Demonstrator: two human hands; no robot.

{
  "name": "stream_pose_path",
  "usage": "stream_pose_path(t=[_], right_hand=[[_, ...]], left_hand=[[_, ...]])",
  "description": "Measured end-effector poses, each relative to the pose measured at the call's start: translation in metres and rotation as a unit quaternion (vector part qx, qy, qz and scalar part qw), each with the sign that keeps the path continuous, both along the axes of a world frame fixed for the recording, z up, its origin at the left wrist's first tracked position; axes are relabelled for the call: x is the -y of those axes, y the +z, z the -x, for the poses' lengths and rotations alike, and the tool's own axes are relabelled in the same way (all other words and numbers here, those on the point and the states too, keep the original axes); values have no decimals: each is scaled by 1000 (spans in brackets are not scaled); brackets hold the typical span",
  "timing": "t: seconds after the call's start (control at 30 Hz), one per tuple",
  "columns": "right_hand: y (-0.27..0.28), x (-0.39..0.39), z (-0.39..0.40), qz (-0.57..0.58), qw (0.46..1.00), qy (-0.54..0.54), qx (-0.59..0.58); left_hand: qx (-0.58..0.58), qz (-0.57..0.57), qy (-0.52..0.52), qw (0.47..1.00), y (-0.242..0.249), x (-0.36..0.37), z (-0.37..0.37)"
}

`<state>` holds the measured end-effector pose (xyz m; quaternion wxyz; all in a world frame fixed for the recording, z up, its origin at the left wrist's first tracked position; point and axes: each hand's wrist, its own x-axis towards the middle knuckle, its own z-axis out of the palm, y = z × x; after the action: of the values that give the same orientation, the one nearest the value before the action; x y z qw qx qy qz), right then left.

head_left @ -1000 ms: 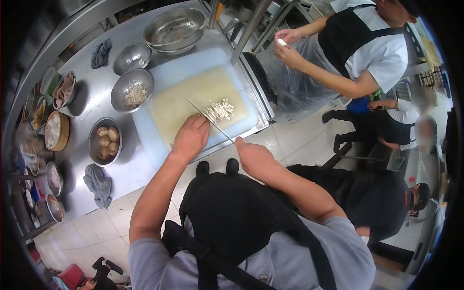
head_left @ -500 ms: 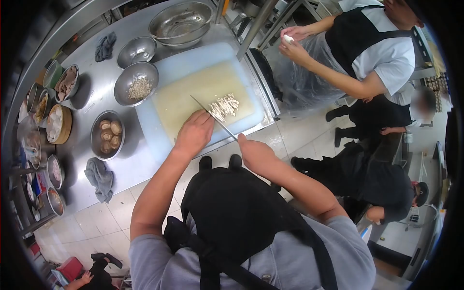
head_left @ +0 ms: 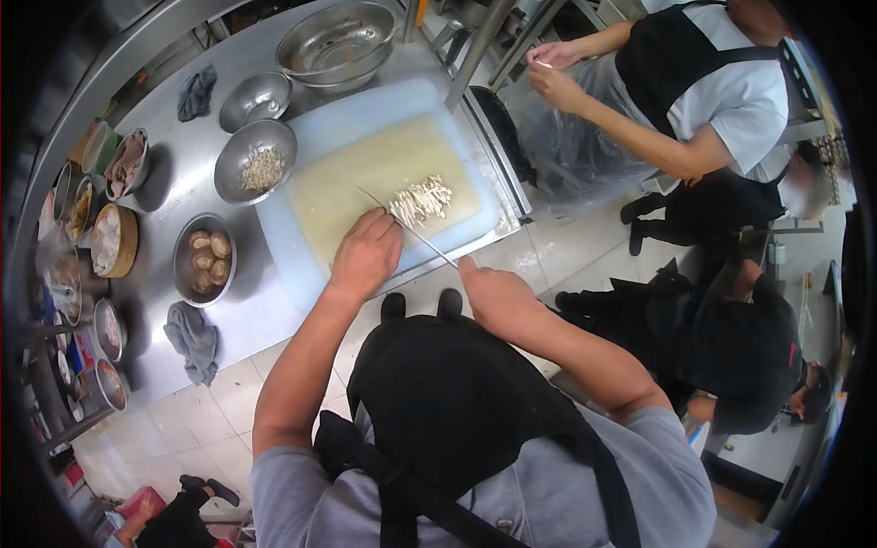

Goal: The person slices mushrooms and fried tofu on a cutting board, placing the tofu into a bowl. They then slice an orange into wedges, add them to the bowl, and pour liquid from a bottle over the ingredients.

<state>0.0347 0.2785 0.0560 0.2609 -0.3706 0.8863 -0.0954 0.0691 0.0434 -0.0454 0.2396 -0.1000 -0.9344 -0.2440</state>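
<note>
My right hand (head_left: pixel 494 292) is wrapped round the handle of a knife (head_left: pixel 422 240) whose thin blade slants over the cutting board (head_left: pixel 315 208). My left hand (head_left: pixel 369 248) is on the board's near side, its fingers curled and close against the blade. Whatever lies under those fingertips is hidden. Just beyond the blade is a loose heap of pale, dark-edged strips (head_left: pixel 422 201), which look like sliced mushroom. Left of the board stand a bowl of small diced pale bits (head_left: pixel 263 169) and a bowl of whole brown mushrooms (head_left: pixel 210 259).
A small steel bowl (head_left: pixel 256 102) and a large steel basin (head_left: pixel 336 44) stand at the back. Grey cloths (head_left: pixel 191 342) lie on the steel table. Several food containers (head_left: pixel 114 240) line the left side. A co-worker (head_left: pixel 676 100) stands at the right, hands raised.
My right hand has shifted slightly right and down with the knife. My left hand stays almost in place. The co-worker's hands have moved a little, and people behind have shifted.
</note>
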Motion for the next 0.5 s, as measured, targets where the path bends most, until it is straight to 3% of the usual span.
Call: stream_pose_path(t=[0.17, 0.37, 0.5], right_hand=[[-16, 10, 6, -26, 1000, -11, 13], [14, 2, 2, -30, 999, -1, 25], [-10, 2, 4, -1, 1000, 6, 16]], left_hand=[[-3, -18, -1, 1000, 4, 0, 0], [-10, -9, 1, 1000, 6, 1, 0], [-21, -18, 11, 1000, 5, -1, 1]])
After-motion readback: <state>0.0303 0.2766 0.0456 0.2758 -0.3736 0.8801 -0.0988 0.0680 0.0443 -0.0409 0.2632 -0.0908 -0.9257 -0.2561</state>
